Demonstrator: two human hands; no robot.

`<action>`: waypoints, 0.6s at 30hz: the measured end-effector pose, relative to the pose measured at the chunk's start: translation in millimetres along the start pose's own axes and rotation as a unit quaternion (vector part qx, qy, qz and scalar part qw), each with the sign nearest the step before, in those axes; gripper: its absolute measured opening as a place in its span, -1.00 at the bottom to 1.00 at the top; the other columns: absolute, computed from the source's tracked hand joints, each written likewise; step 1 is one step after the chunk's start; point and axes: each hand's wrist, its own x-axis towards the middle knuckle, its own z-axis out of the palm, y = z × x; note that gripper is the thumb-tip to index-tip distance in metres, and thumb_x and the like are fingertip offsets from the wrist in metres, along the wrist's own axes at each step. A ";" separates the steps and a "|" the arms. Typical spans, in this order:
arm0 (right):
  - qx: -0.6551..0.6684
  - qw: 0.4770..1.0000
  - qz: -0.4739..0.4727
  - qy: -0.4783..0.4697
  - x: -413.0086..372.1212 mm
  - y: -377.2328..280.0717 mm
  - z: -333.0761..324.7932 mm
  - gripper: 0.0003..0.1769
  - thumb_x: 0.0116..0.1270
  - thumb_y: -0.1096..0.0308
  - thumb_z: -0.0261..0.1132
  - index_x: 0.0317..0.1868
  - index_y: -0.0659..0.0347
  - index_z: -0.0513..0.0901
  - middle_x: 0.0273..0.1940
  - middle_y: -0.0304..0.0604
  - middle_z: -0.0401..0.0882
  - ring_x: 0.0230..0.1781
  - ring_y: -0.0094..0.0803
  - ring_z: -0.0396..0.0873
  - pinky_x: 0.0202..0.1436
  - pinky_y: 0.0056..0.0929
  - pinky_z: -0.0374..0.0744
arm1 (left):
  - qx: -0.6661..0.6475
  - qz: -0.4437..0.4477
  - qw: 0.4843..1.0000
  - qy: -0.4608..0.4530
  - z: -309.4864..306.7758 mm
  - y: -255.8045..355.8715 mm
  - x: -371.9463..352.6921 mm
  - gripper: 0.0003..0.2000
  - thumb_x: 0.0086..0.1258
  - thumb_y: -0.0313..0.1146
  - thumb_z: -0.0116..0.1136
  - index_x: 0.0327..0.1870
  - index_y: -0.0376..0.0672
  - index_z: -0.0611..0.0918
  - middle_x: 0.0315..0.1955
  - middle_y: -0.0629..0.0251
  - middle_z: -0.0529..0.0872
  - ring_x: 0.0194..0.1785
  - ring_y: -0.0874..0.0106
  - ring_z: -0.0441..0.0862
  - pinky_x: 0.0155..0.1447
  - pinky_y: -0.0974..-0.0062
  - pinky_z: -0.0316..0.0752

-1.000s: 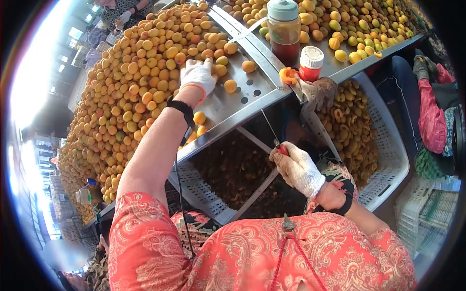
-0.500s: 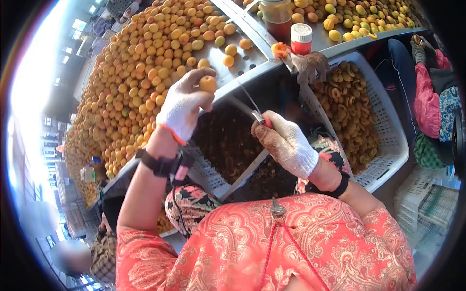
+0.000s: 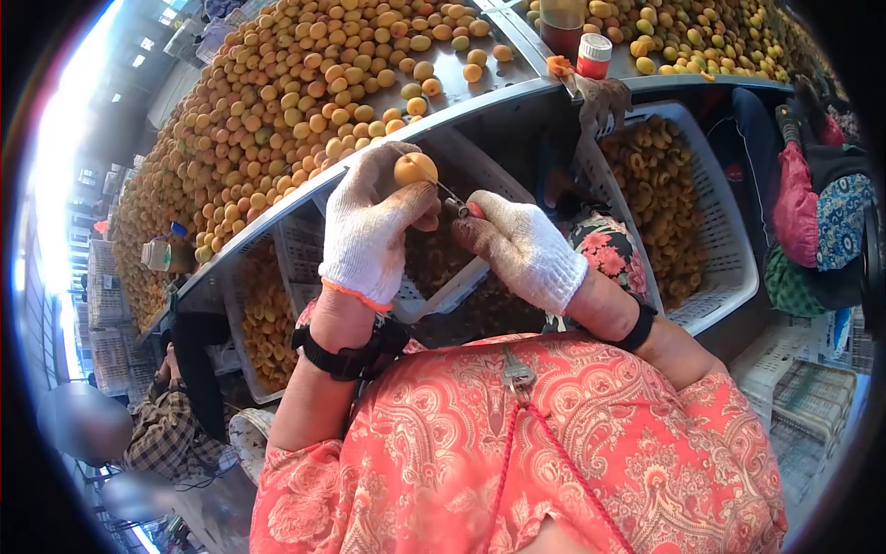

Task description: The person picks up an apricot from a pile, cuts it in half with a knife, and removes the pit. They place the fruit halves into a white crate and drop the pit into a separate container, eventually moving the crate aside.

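Note:
My left hand (image 3: 367, 226), in a white knitted glove with browned fingertips, pinches an orange-yellow apricot (image 3: 413, 168) between thumb and fingers. In my right hand (image 3: 528, 249), gloved the same way, is a small knife (image 3: 452, 198) with a thin blade and a reddish handle, mostly covered by the fingers. The blade reaches the lower right side of the apricot; how deep it goes cannot be made out. Both hands are close together over plastic crates, just in front of the metal table's edge (image 3: 498, 94).
A large heap of apricots (image 3: 277, 111) covers the table. A red jar with a white lid (image 3: 593, 57) and a soiled glove (image 3: 604, 100) are at its edge. Cut apricots fill a crate (image 3: 718, 166) on the right and another on the left. Other people sit on both sides.
My left hand has moved right and a little down with the apricot. The right hand has shifted slightly, and the knife blade now meets the fruit. The view has turned somewhat.

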 end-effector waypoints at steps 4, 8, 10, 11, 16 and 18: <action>-0.011 1.000 -0.009 -0.004 -0.4 -12.0 10.6 -0.70 0.55 0.19 0.19 -0.12 0.32 0.51 -0.43 0.08 0.60 -0.43 -0.23 0.61 -0.32 -0.28 0.53 | -0.002 0.022 1.000 -0.003 -11.5 7.5 -13.6 -0.70 0.28 -0.53 0.27 0.04 -0.28 0.58 -0.29 0.32 0.64 -0.33 0.58 0.60 -0.29 0.65 0.50; 0.007 0.999 0.028 -0.040 -0.6 -24.9 24.2 -0.68 0.57 0.17 0.18 -0.12 0.33 0.51 -0.44 0.02 0.60 -0.43 -0.38 0.56 -0.31 -0.31 0.53 | -0.011 0.056 0.998 0.019 -20.2 11.4 -26.1 -0.70 0.27 -0.54 0.25 0.03 -0.28 0.58 -0.33 0.34 0.63 -0.40 0.63 0.51 -0.37 0.69 0.37; 0.009 0.999 0.024 -0.041 -0.2 -24.8 31.9 -0.68 0.57 0.17 0.17 -0.13 0.33 0.52 -0.45 0.00 0.59 -0.42 -0.42 0.55 -0.31 -0.32 0.53 | -0.010 0.067 0.997 0.025 -24.8 12.8 -30.0 -0.70 0.27 -0.55 0.25 0.03 -0.28 0.57 -0.34 0.35 0.62 -0.42 0.65 0.49 -0.38 0.70 0.33; 0.014 0.999 0.019 -0.039 0.0 -23.5 35.2 -0.67 0.57 0.16 0.17 -0.13 0.33 0.52 -0.45 -0.02 0.59 -0.42 -0.46 0.53 -0.31 -0.33 0.53 | -0.011 0.066 0.997 0.032 -27.0 12.0 -31.1 -0.71 0.27 -0.57 0.22 0.03 -0.28 0.58 -0.35 0.35 0.62 -0.45 0.65 0.46 -0.40 0.70 0.31; -0.013 0.999 0.025 -0.030 2.3 -23.2 48.3 -0.67 0.56 0.15 0.17 -0.13 0.32 0.52 -0.42 0.09 0.63 -0.37 -0.15 0.66 -0.29 -0.24 0.56 | -0.118 0.046 0.992 0.000 -36.2 -0.3 -32.6 -0.68 0.39 -0.45 0.19 0.13 -0.35 0.54 -0.29 0.23 0.65 -0.50 0.62 0.39 -0.37 0.69 0.29; -0.036 0.999 0.021 -0.025 3.3 -18.3 54.0 -0.68 0.55 0.16 0.17 -0.12 0.32 0.52 -0.40 0.15 0.65 -0.32 0.01 0.69 -0.27 -0.18 0.57 | -0.212 0.039 0.976 0.025 -37.9 -7.1 -31.3 -0.60 0.51 -0.15 0.18 0.14 -0.32 0.55 -0.38 0.22 0.66 -0.60 0.61 0.33 -0.43 0.67 0.24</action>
